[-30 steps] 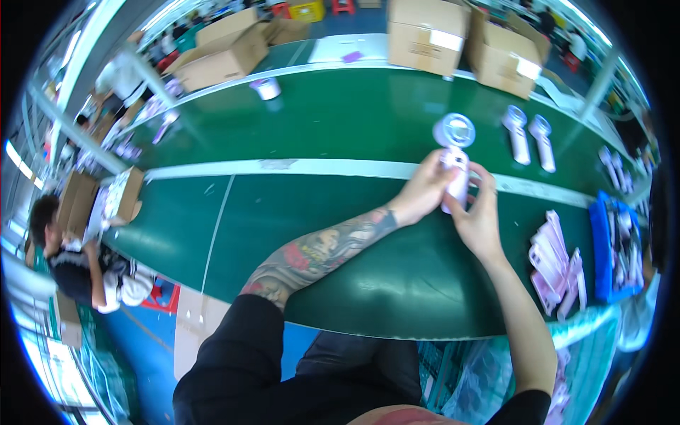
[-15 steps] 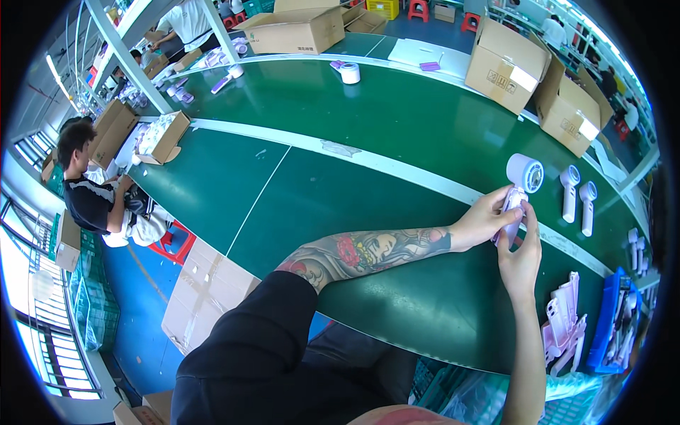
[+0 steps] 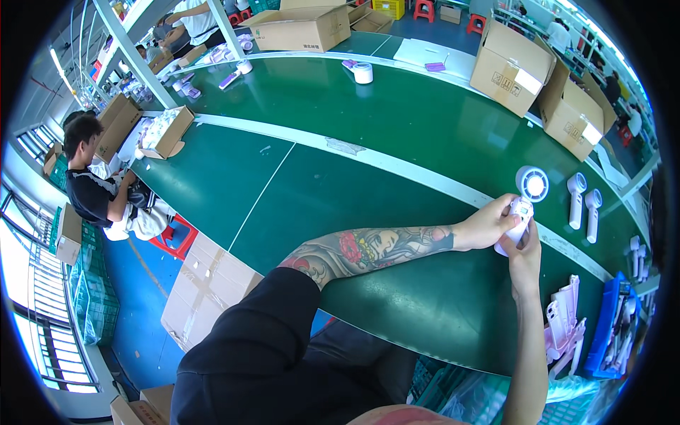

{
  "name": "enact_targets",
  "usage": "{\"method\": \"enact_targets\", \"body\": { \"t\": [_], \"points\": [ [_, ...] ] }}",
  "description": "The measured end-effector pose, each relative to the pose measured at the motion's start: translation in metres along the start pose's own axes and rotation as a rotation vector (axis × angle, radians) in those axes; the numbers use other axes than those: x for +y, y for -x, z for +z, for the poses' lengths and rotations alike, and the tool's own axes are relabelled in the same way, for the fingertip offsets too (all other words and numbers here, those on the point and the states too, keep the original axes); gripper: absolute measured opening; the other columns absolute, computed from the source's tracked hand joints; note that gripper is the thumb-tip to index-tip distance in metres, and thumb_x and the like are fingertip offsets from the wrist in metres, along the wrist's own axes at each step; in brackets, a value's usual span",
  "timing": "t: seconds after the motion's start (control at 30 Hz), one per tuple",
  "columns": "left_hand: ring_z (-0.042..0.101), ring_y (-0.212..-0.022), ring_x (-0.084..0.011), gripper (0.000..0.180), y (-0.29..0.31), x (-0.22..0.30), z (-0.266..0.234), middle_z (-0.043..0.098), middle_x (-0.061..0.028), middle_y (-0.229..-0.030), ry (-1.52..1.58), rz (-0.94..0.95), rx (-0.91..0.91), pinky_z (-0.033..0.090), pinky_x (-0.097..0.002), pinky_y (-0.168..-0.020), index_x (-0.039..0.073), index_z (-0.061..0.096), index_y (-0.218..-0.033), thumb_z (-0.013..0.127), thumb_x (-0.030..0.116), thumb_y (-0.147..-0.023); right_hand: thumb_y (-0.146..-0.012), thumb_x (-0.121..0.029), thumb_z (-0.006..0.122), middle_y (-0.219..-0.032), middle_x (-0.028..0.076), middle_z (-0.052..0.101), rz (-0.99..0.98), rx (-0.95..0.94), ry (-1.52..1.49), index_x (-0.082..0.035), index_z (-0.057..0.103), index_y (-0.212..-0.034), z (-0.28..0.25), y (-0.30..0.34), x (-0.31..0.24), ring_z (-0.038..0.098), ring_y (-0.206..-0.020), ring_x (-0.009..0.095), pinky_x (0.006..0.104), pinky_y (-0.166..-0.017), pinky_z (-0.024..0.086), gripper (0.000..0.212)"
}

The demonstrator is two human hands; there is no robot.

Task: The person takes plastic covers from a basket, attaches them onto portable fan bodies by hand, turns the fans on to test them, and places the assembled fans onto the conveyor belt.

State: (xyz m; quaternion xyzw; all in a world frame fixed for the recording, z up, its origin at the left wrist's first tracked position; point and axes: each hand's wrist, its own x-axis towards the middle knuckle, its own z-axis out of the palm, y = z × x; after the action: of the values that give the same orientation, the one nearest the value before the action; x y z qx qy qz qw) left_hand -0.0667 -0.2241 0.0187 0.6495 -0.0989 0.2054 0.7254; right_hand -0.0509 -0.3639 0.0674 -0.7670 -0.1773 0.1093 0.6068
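A pale lilac handheld fan (image 3: pixel 532 185) is held upright over the near edge of the green belt, its round head toward me with a bright white centre. My left hand (image 3: pixel 487 224) closes round its handle from the left, thumb on the front. Lower on the same handle, my right hand (image 3: pixel 523 256) grips with its fingers partly hidden behind it. Just to the right, two more handheld fans (image 3: pixel 575 200) lie on the belt. Near my right forearm, a pile of pale pink plastic shells (image 3: pixel 563 319) rests on the green table (image 3: pixel 397 297).
A blue bin (image 3: pixel 608 326) of parts stands at the table's right end. Open cardboard boxes (image 3: pixel 511 67) line the belt's far side. Another fan (image 3: pixel 363 72) lies on the belt (image 3: pixel 297 92). At the left, a person (image 3: pixel 95 173) sits by a box of white pieces (image 3: pixel 167 133).
The fan in my hands has turned its head more toward me and sits slightly lower; its centre now looks bright. My right hand has closed in on the handle. The view has shifted slightly.
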Motion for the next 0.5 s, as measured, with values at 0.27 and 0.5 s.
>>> {"method": "enact_targets", "body": {
  "t": [0.27,0.5],
  "points": [
    [0.065,-0.095,-0.0316,0.053,0.008,0.013,-0.001,0.061,-0.0199,-0.119,-0.293,0.011,-0.101,0.053,-0.0379,-0.083,0.000,0.042,-0.133,0.068,0.012,-0.089,-0.082,0.004,0.065,-0.097,0.016,0.072,-0.165,-0.098,0.384,0.004,0.067,-0.111,-0.006,-0.001,0.007,0.068,-0.083,0.025,0.0335,-0.077,0.052,0.029],
    [0.065,-0.095,-0.0288,0.059,0.005,0.019,-0.006,0.061,-0.0197,-0.116,-0.305,-0.023,-0.099,0.052,-0.0378,-0.084,-0.001,0.041,-0.133,0.073,0.015,-0.086,-0.083,0.003,0.064,-0.105,0.016,0.072,-0.156,-0.133,0.380,0.004,0.064,-0.117,-0.005,-0.002,0.002,0.068,-0.088,0.024,0.0340,-0.080,0.052,0.034]
  ]
}}
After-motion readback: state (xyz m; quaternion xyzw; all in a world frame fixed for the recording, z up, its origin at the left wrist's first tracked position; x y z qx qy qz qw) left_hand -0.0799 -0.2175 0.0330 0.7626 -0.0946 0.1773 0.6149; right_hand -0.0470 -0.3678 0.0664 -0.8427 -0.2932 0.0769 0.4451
